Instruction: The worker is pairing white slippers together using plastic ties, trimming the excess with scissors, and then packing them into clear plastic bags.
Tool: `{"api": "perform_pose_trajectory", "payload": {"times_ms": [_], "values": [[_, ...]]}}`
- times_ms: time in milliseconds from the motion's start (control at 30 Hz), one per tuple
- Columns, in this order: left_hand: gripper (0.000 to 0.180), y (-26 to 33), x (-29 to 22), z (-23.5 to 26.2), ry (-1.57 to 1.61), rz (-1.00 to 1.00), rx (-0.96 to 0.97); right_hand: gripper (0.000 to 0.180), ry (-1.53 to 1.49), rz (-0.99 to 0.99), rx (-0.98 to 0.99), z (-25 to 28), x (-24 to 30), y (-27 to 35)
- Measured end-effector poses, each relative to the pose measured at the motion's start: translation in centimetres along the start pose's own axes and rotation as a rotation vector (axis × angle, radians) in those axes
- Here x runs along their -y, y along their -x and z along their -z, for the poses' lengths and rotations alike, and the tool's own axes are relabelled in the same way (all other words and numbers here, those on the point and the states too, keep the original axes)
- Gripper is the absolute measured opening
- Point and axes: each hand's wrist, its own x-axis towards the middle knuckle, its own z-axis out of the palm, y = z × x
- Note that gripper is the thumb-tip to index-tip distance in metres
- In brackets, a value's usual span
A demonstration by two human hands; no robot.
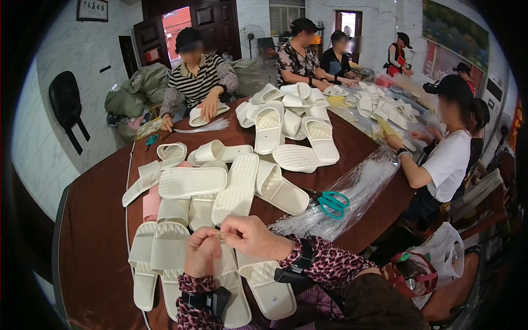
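Fingers of the bare left hand (201, 253) and bare right hand (252, 237) curl narrowly, tips almost meeting; a thin yellowish sliver (220, 235) shows between them, and whether either hand grips it I cannot tell. Around and below them, a row of cream-white open-toed slippers (270, 289) lies on a long, curved-edged table under dark reddish-brown cloth (91, 242). More cream slippers are heaped beyond the fingertips. Past the heap, several people work around the table, in a room with pale marbled walls (91, 60) and a dark panelled door (217, 27).

The left hand and wrist cover part of one slipper in the row. Left of and beyond the fingers, a rose-pink slipper (151, 204) is mostly buried. The lens's black rim cuts off the room's corners.

The slippers have smooth, broad straps and puffy, quilted-looking insoles; upturned soles carry a fine woven-looking pattern. Right of the fingers, glossy, clear plastic strands (360, 192) fan out beside scissors with teal looped handles (334, 204). Both sleeves (338, 265) are pink-and-black leopard print, crossed by black wrist straps.
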Motion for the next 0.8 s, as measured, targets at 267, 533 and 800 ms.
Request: {"api": "perform_pose_trajectory", "payload": {"times_ms": [267,533,800], "values": [[0.013,0.6,-1.5,-0.3,-0.177,-0.192,-0.107,0.006,0.192,0.176,-0.077,1.1,1.8,-1.5],[0.023,7.8,-5.7,0.2,-0.377,-0.333,-0.182,0.005,-0.185,-0.031,0.152,3.4,4.6,-4.4],[0.022,16.0,-6.6,4.0,-0.477,-0.302,-0.43,0.015,0.151,-0.076,-0.222,12.7,9.3,-9.5]]}}
